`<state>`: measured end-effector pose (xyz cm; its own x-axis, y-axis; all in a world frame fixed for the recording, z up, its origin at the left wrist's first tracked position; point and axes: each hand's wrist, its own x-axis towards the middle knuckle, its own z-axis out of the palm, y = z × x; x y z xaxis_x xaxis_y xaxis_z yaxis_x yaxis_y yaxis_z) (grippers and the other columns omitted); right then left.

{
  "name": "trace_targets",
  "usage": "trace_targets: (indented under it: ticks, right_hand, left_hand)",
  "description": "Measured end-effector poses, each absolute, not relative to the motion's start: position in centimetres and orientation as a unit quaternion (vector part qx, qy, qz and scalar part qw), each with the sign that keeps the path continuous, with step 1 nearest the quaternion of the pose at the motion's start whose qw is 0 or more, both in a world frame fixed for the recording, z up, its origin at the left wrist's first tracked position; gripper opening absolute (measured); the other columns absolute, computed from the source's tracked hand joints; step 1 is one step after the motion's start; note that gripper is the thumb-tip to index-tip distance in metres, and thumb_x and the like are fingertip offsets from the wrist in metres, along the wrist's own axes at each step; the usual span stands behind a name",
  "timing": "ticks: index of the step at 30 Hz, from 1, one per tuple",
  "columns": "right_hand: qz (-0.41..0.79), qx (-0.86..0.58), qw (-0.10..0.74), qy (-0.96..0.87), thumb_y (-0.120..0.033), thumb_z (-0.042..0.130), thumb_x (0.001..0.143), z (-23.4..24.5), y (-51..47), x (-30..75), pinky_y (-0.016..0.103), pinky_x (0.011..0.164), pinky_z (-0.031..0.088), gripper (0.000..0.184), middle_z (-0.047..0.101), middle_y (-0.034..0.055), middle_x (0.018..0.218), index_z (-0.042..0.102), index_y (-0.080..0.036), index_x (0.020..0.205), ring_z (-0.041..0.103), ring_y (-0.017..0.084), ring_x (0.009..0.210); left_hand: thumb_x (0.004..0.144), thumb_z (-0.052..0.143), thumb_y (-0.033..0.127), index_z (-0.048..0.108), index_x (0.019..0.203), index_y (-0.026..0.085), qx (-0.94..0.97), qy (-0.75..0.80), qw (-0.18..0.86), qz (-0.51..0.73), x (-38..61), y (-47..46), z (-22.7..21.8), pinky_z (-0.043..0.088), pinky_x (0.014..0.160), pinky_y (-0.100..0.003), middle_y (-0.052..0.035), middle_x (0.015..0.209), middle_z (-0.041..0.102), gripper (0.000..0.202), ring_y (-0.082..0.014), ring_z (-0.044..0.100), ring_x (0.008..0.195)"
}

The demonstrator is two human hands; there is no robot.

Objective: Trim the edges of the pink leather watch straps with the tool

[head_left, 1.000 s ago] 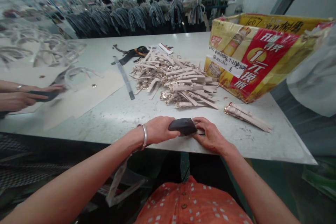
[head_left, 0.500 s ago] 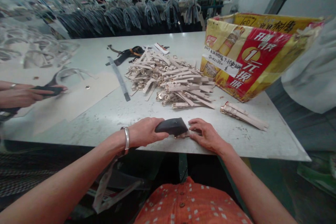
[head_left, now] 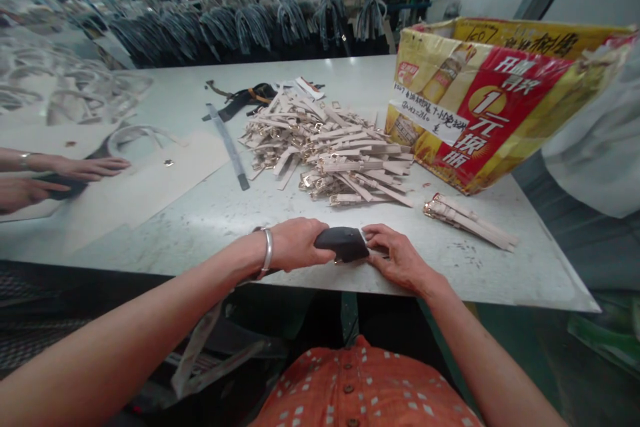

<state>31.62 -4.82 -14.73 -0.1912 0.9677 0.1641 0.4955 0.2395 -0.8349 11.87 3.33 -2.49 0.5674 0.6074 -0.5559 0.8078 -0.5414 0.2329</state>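
Black block (head_left: 343, 244), matte, rounded, at the near table edge, centre of frame. Left hand (head_left: 300, 245) closed over it in a firm grip. Right hand (head_left: 400, 257) spread wide, fingertips just beside the block's right end. Pale strap (head_left: 356, 256) with gold buckle appears to lie under the block; view poor, mostly hidden. Above it, a heap of pale straps (head_left: 330, 153) with buckles on the table (head_left: 165, 233). Right of it, a bundle of straps (head_left: 467, 221) and a printed carton (head_left: 480, 103). Upper left of heap, a steel ruler (head_left: 227, 143). At left edge, a co-worker's hands (head_left: 60, 177) on a pale sheet (head_left: 145, 187).
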Motion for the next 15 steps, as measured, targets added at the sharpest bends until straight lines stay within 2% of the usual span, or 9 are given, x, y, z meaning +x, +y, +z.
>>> trace_targets:
  ticks: [4, 9, 15]
  right_hand:
    - [0.311, -0.53, 0.359, -0.702, -0.013, 0.058, 0.07, -14.6, -4.8, 31.4, 0.034, 0.091, 0.043, 0.015, 0.055, 0.0066, 0.115, 0.066, -0.019, 0.082, 0.054, 0.019, 0.105]
    - [0.278, -0.538, 0.351, -0.714, -0.013, 0.058, 0.07, -14.8, -4.6, 31.2, 0.034, 0.091, 0.043, 0.019, 0.057, 0.0062, 0.112, 0.065, -0.02, 0.086, 0.055, 0.019, 0.104]
    - [0.264, -0.561, 0.346, -0.704, -0.022, 0.062, 0.073, -14.6, -4.4, 30.6, 0.032, 0.085, 0.044, 0.012, 0.06, 0.0058, 0.103, 0.068, -0.021, 0.084, 0.056, 0.019, 0.096]
  left_hand:
    - [0.075, 0.046, 0.046, 0.06, 0.088, 0.02, 0.837, 0.455, 0.264, -0.152, 11.0, 2.7, -3.4, 0.036, 0.046, -0.022, 0.0027, 0.058, 0.062, 0.032, -0.0115, 0.053, 0.041]
    - [0.075, 0.048, 0.047, 0.058, 0.086, 0.02, 0.812, 0.495, 0.294, -0.093, 8.2, 1.6, -3.7, 0.036, 0.047, -0.022, 0.0036, 0.055, 0.059, 0.031, -0.0128, 0.054, 0.046]
    - [0.076, 0.047, 0.045, 0.059, 0.087, 0.021, 0.805, 0.493, 0.314, -0.099, 6.1, 0.5, -4.0, 0.036, 0.047, -0.022, 0.0039, 0.057, 0.06, 0.028, -0.0124, 0.053, 0.045]
